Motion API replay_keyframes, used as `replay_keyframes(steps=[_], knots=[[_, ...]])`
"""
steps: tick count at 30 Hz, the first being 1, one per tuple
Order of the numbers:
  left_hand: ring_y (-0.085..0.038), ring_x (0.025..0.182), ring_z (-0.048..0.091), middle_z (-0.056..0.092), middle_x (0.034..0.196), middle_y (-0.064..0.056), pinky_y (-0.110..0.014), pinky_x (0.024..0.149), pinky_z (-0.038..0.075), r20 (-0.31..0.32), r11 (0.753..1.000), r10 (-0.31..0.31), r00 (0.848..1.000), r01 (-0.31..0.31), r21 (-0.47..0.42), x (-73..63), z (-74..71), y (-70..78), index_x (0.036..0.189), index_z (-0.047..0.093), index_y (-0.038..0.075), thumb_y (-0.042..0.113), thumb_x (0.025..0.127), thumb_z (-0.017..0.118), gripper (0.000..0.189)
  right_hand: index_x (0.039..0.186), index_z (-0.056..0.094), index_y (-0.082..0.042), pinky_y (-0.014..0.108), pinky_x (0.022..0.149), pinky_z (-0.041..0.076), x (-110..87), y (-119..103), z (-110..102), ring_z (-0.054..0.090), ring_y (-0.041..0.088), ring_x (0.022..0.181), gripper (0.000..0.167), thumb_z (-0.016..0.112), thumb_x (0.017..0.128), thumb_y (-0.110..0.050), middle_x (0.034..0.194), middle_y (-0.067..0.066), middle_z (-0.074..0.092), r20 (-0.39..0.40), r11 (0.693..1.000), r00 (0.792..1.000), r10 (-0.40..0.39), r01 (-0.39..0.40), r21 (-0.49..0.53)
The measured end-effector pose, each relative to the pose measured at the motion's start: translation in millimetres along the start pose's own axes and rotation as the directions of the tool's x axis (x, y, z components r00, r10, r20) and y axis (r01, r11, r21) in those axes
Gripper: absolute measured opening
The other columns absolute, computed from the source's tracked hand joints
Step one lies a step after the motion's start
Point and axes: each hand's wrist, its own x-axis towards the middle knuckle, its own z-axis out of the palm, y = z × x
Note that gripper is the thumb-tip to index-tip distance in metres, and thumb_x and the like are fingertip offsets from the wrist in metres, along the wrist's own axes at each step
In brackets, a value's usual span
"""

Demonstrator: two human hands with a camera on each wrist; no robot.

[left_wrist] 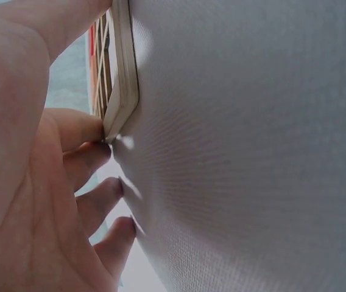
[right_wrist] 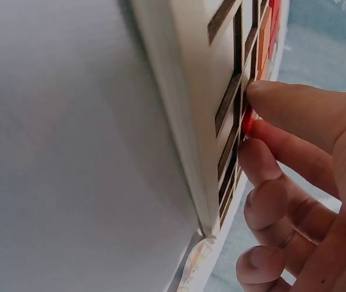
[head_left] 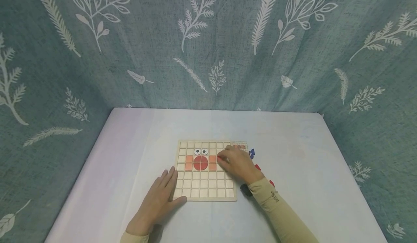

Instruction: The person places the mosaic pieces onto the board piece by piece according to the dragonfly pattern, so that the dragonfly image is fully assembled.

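A square wooden grid board lies on the table, with a red circle, two eye pieces and orange tiles set in its cells. My right hand is over the board's right side. Its thumb and a finger pinch a small red piece against the cells; the fingers hide most of its shape. At the near left corner, my left hand steadies the board with fingers spread, fingertips along the left edge and thumb by the near edge.
A small pattern card touches the board's far right corner. Loose blue pieces, red pieces and a dark object lie to the right, partly under my right arm. A leaf-patterned curtain stands behind the white table.
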Motion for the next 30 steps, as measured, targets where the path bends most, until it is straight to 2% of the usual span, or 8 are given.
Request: replay_keyframes(steps=[16,19,23,27,30], knots=[[-0.043,0.148,0.028,0.034,0.161,-0.018,-0.059,0.119,0.026,0.000,1.000,-0.004,1.000,0.004,-0.016,0.6,-1.7,1.3,0.154,0.038,-0.003,0.052,0.091,0.071,0.090,0.108,0.078,-0.016,0.022,0.060,0.050,0.8,-3,2,0.056,0.008,0.076,0.020,0.077,0.092,-0.027,0.098,-0.003,0.068,0.022,0.999,0.999,0.037,-0.036,-0.024],[-0.043,0.148,0.029,0.035,0.161,-0.018,-0.059,0.119,0.027,0.000,1.000,-0.001,1.000,0.001,-0.014,0.4,-0.7,0.9,0.154,0.038,-0.003,0.052,0.091,0.071,0.090,0.108,0.078,-0.015,0.024,0.061,0.052,-2.2,-2,2,0.058,0.010,0.078,0.021,0.077,0.091,-0.026,0.099,-0.002,0.068,-0.008,1.000,1.000,0.023,-0.024,-0.015],[-0.043,0.148,0.029,0.035,0.161,-0.019,-0.059,0.119,0.027,-0.008,1.000,0.003,1.000,-0.003,-0.014,0.0,-0.1,0.8,0.154,0.038,-0.002,0.051,0.090,0.072,0.090,0.108,0.077,-0.014,0.029,0.057,0.054,-8.9,1,0,0.064,0.015,0.078,0.023,0.080,0.087,-0.021,0.100,0.002,0.069,-0.092,1.000,0.996,-0.018,0.017,-0.005],[-0.044,0.147,0.030,0.036,0.160,-0.019,-0.059,0.118,0.027,-0.018,1.000,0.005,1.000,-0.005,-0.015,-0.5,-1.1,1.6,0.153,0.039,-0.003,0.050,0.089,0.073,0.090,0.110,0.076,-0.011,0.034,0.057,0.056,-16.1,4,-9,0.068,0.020,0.082,0.026,0.081,0.085,-0.018,0.103,0.007,0.071,-0.163,0.999,0.986,-0.034,0.032,-0.015],[-0.044,0.147,0.030,0.036,0.160,-0.019,-0.059,0.118,0.028,-0.017,1.000,0.003,1.000,-0.003,-0.013,-1.0,-1.5,1.7,0.153,0.039,-0.004,0.050,0.089,0.073,0.090,0.111,0.076,-0.011,0.034,0.060,0.056,-20.9,7,-19,0.067,0.018,0.081,0.027,0.082,0.085,-0.017,0.104,0.005,0.072,-0.207,1.000,0.978,-0.025,0.025,-0.002]])
